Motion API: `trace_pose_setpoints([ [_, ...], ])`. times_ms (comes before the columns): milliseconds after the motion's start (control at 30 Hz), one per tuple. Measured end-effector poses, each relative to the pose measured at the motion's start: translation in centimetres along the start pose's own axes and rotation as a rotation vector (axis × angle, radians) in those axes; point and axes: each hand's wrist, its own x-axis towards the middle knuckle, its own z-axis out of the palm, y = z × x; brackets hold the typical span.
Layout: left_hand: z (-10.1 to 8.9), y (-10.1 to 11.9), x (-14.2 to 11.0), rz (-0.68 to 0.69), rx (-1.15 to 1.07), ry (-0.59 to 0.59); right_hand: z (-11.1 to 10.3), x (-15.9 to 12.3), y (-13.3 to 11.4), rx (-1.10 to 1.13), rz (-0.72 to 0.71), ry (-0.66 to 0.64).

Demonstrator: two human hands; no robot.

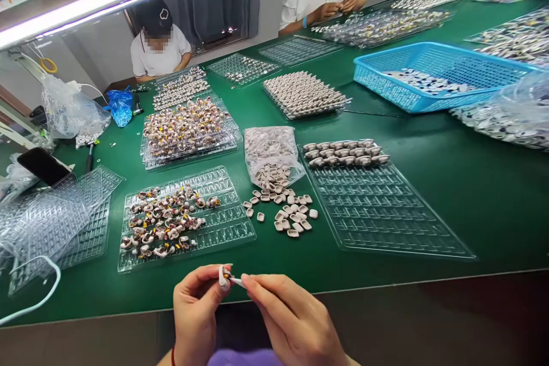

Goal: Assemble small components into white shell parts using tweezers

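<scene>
Just above the table's front edge, my left hand (196, 311) pinches a small beige curved earphone part (223, 278) with bits of orange and dark inside. My right hand (294, 314) is closed on a slim white pointed piece (237, 282), its tip at the earphone part; whether it is a tool or a component I cannot tell. Beyond my left hand, similar earphone parts with orange and dark bits fill part of a clear tray (234, 223). Loose beige shells (295, 217) spill from a plastic bag (272, 146). To the right, a clear tray (386, 217) holds rows of beige pieces at its far end.
Stacked trays of parts (184, 128) and a tray of beige pieces (304, 94) stand farther back. A blue basket (429, 77) is at the right. A phone (43, 166) rests by clear trays (60, 229) at the left. Two people (158, 48) sit across the green table.
</scene>
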Motion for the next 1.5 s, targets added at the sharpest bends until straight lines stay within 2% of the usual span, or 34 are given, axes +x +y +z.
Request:
trace_pose_setpoints([
  [100,0.0,0.2,0.1,-0.007,-0.012,0.006,-0.4,0.5,0.2,-0.002,-0.01,-0.035],
  [300,-0.2,0.2,0.0,0.009,0.012,-0.025,-1.0,1.3,0.2,0.117,0.098,-0.072],
  [500,-0.4,-0.1,0.1,0.03,0.04,-0.049,-0.9,1.3,0.3,0.073,0.06,-0.092],
  [833,0.1,0.1,0.1,0.0,0.016,-0.011,-0.6,1.0,0.1,-0.128,-0.092,-0.007],
  [1133,0.3,0.4,0.3,-0.004,0.013,0.041,-0.2,0.4,-0.2,-0.097,-0.033,-0.032],
  [1200,0.0,0.6,0.6,0.006,0.036,0.059,-0.6,0.9,0.8,-0.064,0.014,-0.094],
  [1267,-0.2,0.9,0.9,0.018,0.06,0.069,-1.2,1.8,3.0,-0.048,0.13,-0.181],
  [1367,-0.3,1.3,1.2,0.019,0.072,0.06,-1.8,3.5,7.0,-0.228,0.297,-0.211],
  [1500,-0.1,1.4,1.3,0.001,0.06,0.044,-1.3,5.2,10.4,-0.247,0.317,-0.289],
])
